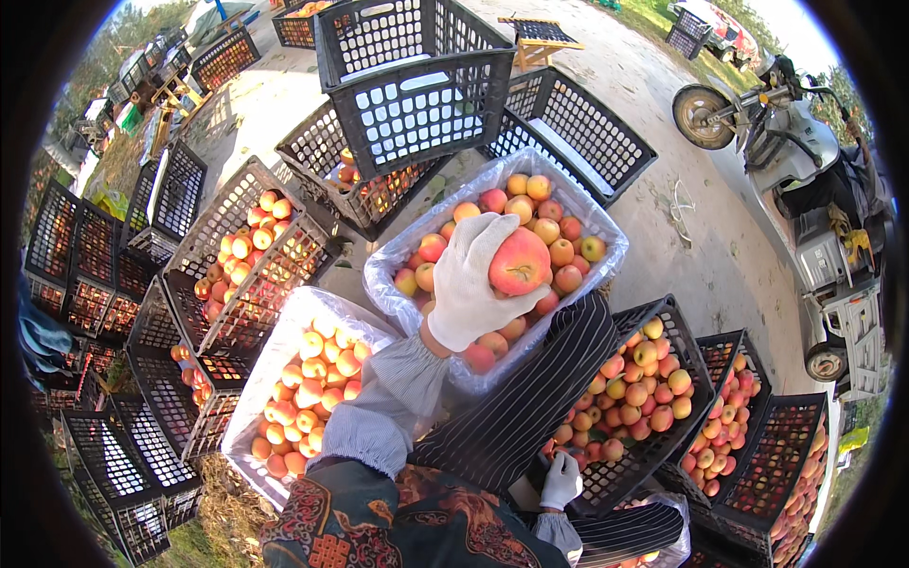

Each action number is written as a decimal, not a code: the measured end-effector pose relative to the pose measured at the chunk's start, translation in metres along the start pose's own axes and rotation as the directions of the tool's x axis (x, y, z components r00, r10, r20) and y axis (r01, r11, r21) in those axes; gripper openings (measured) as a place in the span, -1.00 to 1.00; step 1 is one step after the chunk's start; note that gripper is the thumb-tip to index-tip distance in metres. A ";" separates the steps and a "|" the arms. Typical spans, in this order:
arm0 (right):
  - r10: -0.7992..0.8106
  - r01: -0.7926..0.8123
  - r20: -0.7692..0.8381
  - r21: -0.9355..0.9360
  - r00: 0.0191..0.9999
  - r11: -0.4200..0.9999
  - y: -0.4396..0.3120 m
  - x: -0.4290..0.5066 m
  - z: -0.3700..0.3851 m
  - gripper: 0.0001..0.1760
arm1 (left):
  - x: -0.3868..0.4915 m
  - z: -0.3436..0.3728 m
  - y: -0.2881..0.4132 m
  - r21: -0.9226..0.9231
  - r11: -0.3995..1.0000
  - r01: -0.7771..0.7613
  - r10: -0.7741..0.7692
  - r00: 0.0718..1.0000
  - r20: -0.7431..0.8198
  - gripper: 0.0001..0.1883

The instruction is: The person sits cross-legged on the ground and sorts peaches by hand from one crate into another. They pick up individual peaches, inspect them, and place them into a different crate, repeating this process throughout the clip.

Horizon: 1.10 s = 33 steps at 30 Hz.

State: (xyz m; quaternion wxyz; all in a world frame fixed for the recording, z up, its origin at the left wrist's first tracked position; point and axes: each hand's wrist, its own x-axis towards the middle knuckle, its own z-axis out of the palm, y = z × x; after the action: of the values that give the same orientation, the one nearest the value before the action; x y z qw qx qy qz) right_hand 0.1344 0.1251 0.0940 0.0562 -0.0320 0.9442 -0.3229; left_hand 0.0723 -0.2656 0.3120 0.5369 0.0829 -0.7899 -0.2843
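Observation:
My left hand, in a white knit glove, grips a large red apple and holds it up over a plastic-lined crate of red and yellow apples. Low in the view is my right hand, also gloved, at the near edge of a tilted black crate of apples. Its fingertips are near or on an apple there; whether they grip it cannot be told. A second lined crate full of apples stands to the left of my striped trouser leg.
Stacked black crates stand ahead, with a half-filled crate to their left. More apple crates are at the lower right. A folding stool stands farther off, and a three-wheeled cargo vehicle is on the right.

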 end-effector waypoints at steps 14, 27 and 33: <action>-0.054 0.054 -0.073 -0.009 0.996 0.999 -0.001 0.000 0.003 -0.75 | -0.025 -0.018 -0.017 -0.793 0.053 0.607 -0.744 0.554 0.374 -0.33; -0.002 0.003 0.006 -0.009 1.000 1.000 0.007 0.004 0.009 -0.72 | -0.036 -0.213 -0.263 -0.971 0.195 0.138 -0.949 0.275 -0.152 -0.38; 0.198 -0.207 0.069 0.466 0.978 0.860 0.019 0.013 -0.010 -0.72 | -0.056 -0.285 -0.300 -0.789 0.356 0.501 -0.898 0.417 -0.141 -0.29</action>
State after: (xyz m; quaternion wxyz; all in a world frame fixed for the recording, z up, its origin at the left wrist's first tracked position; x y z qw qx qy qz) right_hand 0.1199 0.1446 0.0889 0.1049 0.0789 0.8350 -0.5343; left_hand 0.2986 -0.5914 0.1801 0.5432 0.3232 -0.3170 -0.7071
